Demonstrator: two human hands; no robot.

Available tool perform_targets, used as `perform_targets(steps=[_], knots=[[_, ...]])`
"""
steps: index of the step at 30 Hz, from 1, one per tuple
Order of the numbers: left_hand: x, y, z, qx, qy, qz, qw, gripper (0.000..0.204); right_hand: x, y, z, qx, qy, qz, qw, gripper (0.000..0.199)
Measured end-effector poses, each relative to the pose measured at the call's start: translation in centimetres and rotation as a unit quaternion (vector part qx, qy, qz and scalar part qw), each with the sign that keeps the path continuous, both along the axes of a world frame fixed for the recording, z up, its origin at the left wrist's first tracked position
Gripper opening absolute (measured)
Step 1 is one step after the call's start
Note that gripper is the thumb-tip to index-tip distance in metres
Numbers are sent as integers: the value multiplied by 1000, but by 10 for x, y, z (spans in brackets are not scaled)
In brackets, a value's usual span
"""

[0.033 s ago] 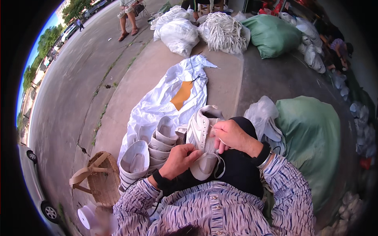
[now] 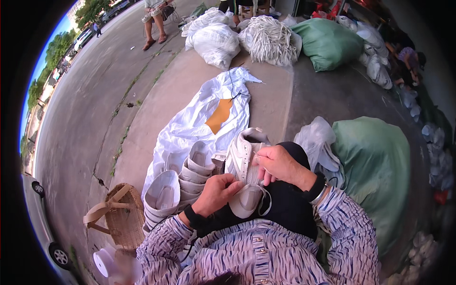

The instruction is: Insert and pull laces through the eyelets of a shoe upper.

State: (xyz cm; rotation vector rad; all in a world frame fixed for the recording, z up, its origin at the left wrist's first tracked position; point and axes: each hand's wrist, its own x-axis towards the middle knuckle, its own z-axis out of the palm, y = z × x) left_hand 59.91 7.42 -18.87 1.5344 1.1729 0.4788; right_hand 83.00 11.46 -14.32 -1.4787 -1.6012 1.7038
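Note:
A white and pale grey sneaker upper (image 2: 233, 161) rests over my dark-trousered lap, its toe towards me. My left hand (image 2: 217, 192) is closed, thumb and fingers pressed on the upper's left side near the toe. Across the eyelet rows, my right hand (image 2: 281, 164) pinches a white shoelace with thumb and forefinger. A loop of that lace (image 2: 270, 204) hangs by the toe on the right. Stacks of similar shoe uppers (image 2: 161, 194) stand to the left of my left hand, nested into each other.
A white sack (image 2: 183, 126) with an orange-brown patch lies ahead. A wicker basket (image 2: 124, 216) stands at left. Nearby at right are a green sack (image 2: 375, 166) and a clear plastic bag (image 2: 316, 135). Stuffed bags (image 2: 216, 45) line the far side, near a seated person (image 2: 156, 21).

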Motion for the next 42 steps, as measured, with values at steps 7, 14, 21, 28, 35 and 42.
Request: perform_targets(steps=[7, 14, 21, 28, 35, 42], knots=[[9, 3, 22, 167, 146, -57, 974, 23, -15, -18, -2, -146, 77, 33, 986, 28], [15, -1, 33, 171, 185, -100, 963, 27, -6, -27, -19, -111, 66, 72, 989, 25], [-3, -1, 18, 100, 26, -66, 992, 26, -10, -31, -18, -125, 97, 29, 987, 26], [-3, 10, 29, 323, 195, -127, 917, 28, -16, -29, 3, -2, -14, 119, 993, 27], [5, 36, 48, 408, 212, -294, 838, 31, -24, -34, 1, 121, -127, 165, 971, 27], [14, 50, 52, 444, 219, -331, 803, 20, -20, -48, -3, 119, -97, 102, 983, 22]])
